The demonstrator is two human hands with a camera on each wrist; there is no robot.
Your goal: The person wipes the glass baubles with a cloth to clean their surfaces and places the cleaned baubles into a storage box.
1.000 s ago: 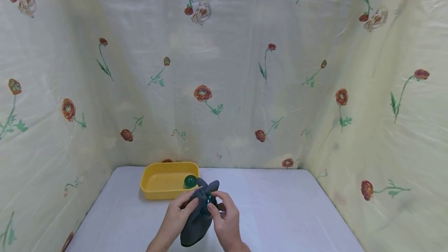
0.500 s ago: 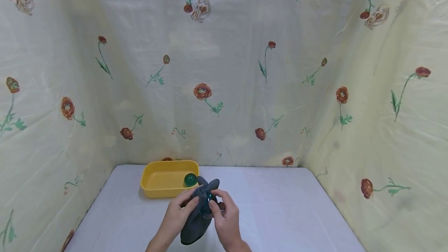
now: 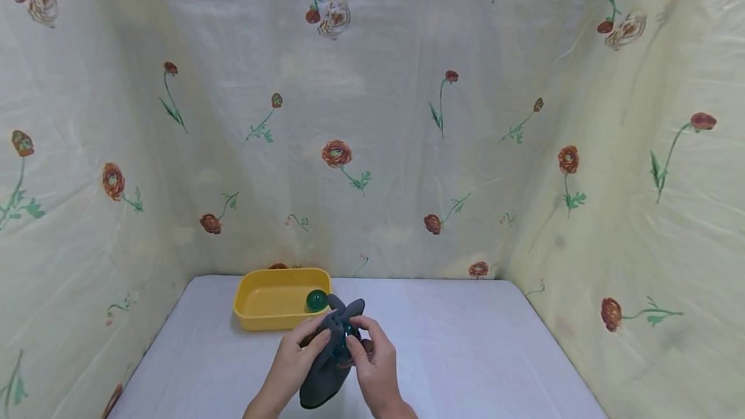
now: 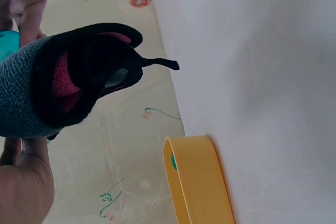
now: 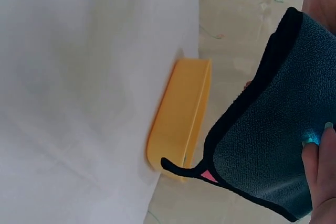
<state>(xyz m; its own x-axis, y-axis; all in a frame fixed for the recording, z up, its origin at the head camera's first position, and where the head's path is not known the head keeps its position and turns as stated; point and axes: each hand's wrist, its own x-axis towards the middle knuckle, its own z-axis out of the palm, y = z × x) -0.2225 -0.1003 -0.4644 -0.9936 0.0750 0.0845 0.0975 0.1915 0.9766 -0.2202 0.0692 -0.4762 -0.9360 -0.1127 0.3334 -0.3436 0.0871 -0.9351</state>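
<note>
My left hand (image 3: pixel 293 354) grips a dark grey-blue fuzzy cloth (image 3: pixel 326 380), folded and bunched, with its lower part hanging down. The left wrist view shows the cloth's black edging, a pink inner side and a thin black loop (image 4: pixel 160 62). Against the cloth, my right hand (image 3: pixel 378 361) pinches a shiny teal ball (image 3: pixel 343 349) between thumb and fingers. Much of the ball is hidden by fingers and cloth; a teal glint (image 5: pixel 313 139) shows at the fingertips in the right wrist view. Both hands are raised over the table, in front of the yellow tray.
A yellow tray (image 3: pixel 262 323) stands at the table's back left, with a green ball (image 3: pixel 317 300) in its right end. The white table (image 3: pixel 477 354) is enclosed at the back and sides by flower-patterned cloth (image 3: pixel 384 180).
My right thumb has shifted slightly on the teal ball. My left hand, the cloth, the tray and the green ball stay as they were.
</note>
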